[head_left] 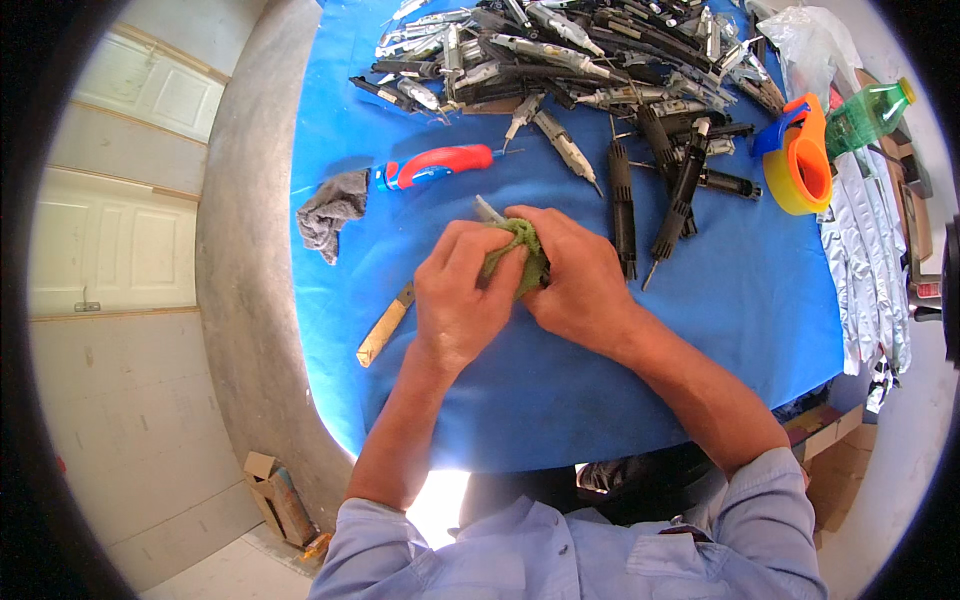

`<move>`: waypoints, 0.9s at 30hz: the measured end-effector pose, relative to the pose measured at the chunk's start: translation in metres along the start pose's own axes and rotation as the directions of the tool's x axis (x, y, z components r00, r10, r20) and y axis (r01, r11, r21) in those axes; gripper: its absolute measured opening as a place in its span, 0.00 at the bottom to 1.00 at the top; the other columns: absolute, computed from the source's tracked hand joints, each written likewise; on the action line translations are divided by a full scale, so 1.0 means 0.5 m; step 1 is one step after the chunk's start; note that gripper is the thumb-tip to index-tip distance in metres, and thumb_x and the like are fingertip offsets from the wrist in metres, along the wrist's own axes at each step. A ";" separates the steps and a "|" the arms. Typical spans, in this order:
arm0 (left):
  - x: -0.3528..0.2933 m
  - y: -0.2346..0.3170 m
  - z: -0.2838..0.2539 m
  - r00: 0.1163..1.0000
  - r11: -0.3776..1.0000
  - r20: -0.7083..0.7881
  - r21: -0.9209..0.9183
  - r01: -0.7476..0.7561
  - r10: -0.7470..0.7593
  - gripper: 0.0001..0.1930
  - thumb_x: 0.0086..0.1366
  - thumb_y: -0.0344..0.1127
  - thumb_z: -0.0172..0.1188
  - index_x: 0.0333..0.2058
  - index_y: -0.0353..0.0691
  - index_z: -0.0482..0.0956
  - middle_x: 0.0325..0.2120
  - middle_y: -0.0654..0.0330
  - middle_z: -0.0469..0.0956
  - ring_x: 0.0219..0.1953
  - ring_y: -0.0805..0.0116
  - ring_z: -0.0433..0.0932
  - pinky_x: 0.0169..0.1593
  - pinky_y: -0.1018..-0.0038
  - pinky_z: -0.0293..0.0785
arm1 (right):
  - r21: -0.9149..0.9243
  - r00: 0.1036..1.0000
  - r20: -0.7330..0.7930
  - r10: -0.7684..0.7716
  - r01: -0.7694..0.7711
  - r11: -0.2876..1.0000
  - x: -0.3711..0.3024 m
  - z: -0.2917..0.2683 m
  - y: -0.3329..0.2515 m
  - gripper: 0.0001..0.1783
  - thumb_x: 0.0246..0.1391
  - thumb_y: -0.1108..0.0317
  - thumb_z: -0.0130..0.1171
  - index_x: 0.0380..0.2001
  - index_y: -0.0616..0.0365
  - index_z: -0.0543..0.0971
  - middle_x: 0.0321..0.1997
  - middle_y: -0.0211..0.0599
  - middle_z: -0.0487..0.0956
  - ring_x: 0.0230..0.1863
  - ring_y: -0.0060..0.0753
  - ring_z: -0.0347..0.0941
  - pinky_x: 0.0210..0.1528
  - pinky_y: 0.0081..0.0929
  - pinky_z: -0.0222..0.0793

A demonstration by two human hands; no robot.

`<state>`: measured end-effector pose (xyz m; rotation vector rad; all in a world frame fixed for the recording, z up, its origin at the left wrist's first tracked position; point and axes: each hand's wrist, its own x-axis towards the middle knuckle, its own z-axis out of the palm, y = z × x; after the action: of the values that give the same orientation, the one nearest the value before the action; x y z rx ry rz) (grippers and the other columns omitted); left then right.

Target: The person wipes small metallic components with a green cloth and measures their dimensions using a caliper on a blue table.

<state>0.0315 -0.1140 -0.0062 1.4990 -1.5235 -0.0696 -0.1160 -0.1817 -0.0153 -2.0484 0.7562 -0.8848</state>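
Note:
Both hands meet over the near middle of the blue-covered table. My left hand [460, 285] is closed, pinching a green cloth [518, 250] against a slim part. My right hand [580, 270] is closed round the same bundle from the other side. Out of the cloth, at the far left, pokes the light grey tip [487, 209] of that part; fingers and cloth hide most of the rest. Beside my left hand lies a tool with a tape-wrapped tan handle [380, 335], its other end under the hand. Farther off rests a red-and-blue handled tool [440, 167] with a thin metal tip.
A heap of black and grey metal parts [560, 50] covers the far side. Several ribbed black parts [622, 210] lie nearer. A crumpled grey cloth [330, 215] is at left. At right are a tape roll [797, 180], green bottle [870, 115] and silver sheeting [865, 260].

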 end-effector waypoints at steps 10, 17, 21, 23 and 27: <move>-0.005 -0.021 -0.002 0.996 0.996 -0.091 0.090 -0.006 0.014 0.06 0.64 0.24 0.67 0.37 0.36 0.78 0.31 0.51 0.79 0.30 0.53 0.80 0.35 0.66 0.75 | -0.136 0.994 0.101 -0.041 0.054 0.989 0.001 -0.008 -0.013 0.25 0.49 0.73 0.62 0.53 0.55 0.78 0.41 0.46 0.80 0.44 0.56 0.78 0.45 0.48 0.74; 0.001 -0.041 -0.023 0.976 0.985 -0.184 0.104 0.138 -0.117 0.04 0.68 0.28 0.66 0.38 0.35 0.80 0.31 0.53 0.81 0.31 0.63 0.80 0.34 0.69 0.75 | -0.063 0.997 0.053 -0.052 0.055 0.996 -0.005 -0.008 0.002 0.25 0.50 0.72 0.61 0.54 0.60 0.78 0.44 0.52 0.81 0.46 0.58 0.79 0.48 0.47 0.75; -0.003 -0.010 -0.028 0.980 0.986 -0.112 0.010 0.168 -0.166 0.05 0.66 0.28 0.67 0.38 0.35 0.80 0.32 0.53 0.81 0.32 0.64 0.81 0.34 0.70 0.76 | 0.049 1.000 0.014 0.003 -0.003 0.999 0.000 -0.011 0.009 0.25 0.51 0.72 0.62 0.55 0.63 0.77 0.45 0.55 0.81 0.47 0.61 0.78 0.49 0.46 0.74; -0.006 0.004 -0.015 0.996 0.998 -0.049 -0.002 0.069 -0.069 0.06 0.64 0.26 0.68 0.38 0.36 0.80 0.32 0.53 0.81 0.32 0.61 0.82 0.35 0.69 0.76 | 0.093 1.000 0.011 0.014 -0.015 0.996 0.003 -0.013 0.014 0.25 0.51 0.72 0.61 0.55 0.64 0.77 0.46 0.56 0.81 0.48 0.62 0.78 0.50 0.45 0.74; -0.015 0.012 0.004 0.999 0.999 0.028 -0.016 -0.034 0.034 0.09 0.61 0.23 0.68 0.37 0.37 0.78 0.33 0.51 0.80 0.33 0.52 0.81 0.35 0.64 0.77 | 0.140 0.999 0.030 -0.030 0.026 0.990 -0.003 -0.014 0.017 0.24 0.52 0.73 0.59 0.55 0.63 0.76 0.46 0.57 0.81 0.48 0.63 0.78 0.49 0.46 0.74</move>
<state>0.0243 -0.1078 -0.0079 1.4645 -1.5672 -0.0831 -0.1243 -0.1879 -0.0195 -1.9491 0.6314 -0.8930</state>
